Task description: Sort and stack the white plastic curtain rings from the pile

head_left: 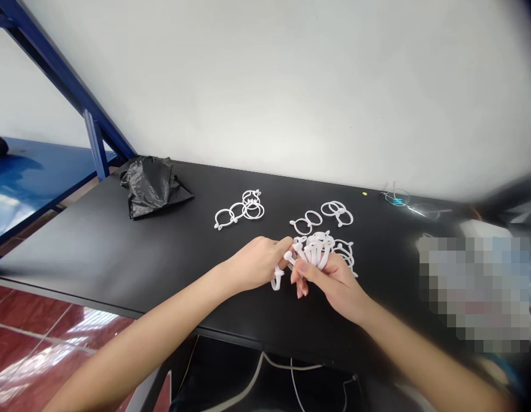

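My right hand (329, 280) is closed round a bunch of white plastic rings (317, 249), which stick up between its fingers above the black table (119, 252). My left hand (257, 263) meets it from the left, fingers pinched on one white ring (277, 278) that hangs below the fingertips. Both hands hover just over the table's front half, touching each other at the fingertips.
Loose white rings lie in groups at the table's middle (242, 210) and further right (329, 214), with more beside my right hand (346, 252). A crumpled black plastic bag (151, 186) sits at the back left. A blue metal frame (94, 137) stands left; cables (286, 372) hang under the table.
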{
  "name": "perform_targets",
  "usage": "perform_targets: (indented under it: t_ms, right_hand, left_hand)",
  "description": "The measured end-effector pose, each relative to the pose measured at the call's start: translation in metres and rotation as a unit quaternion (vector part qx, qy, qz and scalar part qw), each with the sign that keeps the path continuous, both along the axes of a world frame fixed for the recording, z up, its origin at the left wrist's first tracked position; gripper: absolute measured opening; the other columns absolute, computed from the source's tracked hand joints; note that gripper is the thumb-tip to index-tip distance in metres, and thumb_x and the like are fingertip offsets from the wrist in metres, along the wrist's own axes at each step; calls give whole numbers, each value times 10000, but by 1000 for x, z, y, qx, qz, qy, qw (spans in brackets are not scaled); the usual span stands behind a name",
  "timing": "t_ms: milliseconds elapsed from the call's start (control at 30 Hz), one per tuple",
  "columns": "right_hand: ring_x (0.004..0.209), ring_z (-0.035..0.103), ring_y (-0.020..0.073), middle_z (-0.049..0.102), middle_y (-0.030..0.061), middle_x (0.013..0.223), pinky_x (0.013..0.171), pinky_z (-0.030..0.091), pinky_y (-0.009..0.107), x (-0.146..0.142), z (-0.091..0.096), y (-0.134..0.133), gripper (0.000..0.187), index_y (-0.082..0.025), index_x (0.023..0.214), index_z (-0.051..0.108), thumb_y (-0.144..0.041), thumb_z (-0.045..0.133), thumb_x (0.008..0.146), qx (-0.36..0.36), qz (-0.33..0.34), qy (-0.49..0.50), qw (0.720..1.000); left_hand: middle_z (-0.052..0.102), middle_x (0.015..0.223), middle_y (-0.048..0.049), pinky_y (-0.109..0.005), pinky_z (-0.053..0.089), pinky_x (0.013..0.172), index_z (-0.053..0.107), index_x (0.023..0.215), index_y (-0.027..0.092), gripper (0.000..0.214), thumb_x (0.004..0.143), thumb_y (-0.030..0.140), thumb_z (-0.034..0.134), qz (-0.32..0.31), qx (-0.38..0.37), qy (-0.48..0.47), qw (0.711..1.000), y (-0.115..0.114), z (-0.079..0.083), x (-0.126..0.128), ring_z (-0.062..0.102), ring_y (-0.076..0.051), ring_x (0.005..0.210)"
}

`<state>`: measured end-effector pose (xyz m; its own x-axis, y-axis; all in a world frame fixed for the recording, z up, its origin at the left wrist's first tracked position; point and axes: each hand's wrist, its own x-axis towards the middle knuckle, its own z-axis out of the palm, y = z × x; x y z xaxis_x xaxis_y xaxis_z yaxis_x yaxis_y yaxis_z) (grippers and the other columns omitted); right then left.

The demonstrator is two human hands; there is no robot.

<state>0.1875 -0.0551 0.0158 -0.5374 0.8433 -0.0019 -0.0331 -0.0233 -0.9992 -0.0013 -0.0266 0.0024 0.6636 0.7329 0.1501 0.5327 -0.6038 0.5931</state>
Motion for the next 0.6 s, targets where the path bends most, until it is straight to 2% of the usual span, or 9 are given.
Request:
perform_targets:
  t_ms: [133,267,367,467,600]
  right_hand:
    - [594,563,100,595,9,632,589,481,228,0,0,-2,324,-150,739,682,-348,546,956,48,1,-9,999]
    - [558,565,103,584,7,604,575,501,241,-1,2,0,350,-146,728,689,-371,542,953,34,-11,-4,999]
    - [542,572,109,577,1,576,579,525,256,-3,3,3,337,-147,727,695,-391,577,928,16,-60,9,998]
    - [561,583,120,582,6,600,595,549,276,-5,3,3,333,-154,722,693,-423,605,898,-1,-87,19,996]
    - [663,589,137,606,16,739,663,567,293,-11,-2,-2,213,-177,755,662,-363,766,761,7,-76,-8,997]
  left_hand:
    - [459,587,38,-202,332,498,363,707,192,266,970,225,337,9,-25,-100,995,3,-3,-2,423,-79,469]
    - [438,581,52,-195,313,494,424,750,182,282,995,290,337,4,-39,-110,993,3,-2,-1,407,-72,475]
    - [453,559,80,-184,329,499,518,989,176,155,967,285,409,14,-71,-127,989,1,2,0,398,-68,457]
    - [519,563,95,-181,366,516,423,1286,169,368,924,231,451,55,-95,-147,983,-1,4,3,420,-72,449]
    - [593,606,73,-199,402,563,432,1288,153,493,801,98,491,88,-89,-138,982,-3,3,8,516,-98,515]
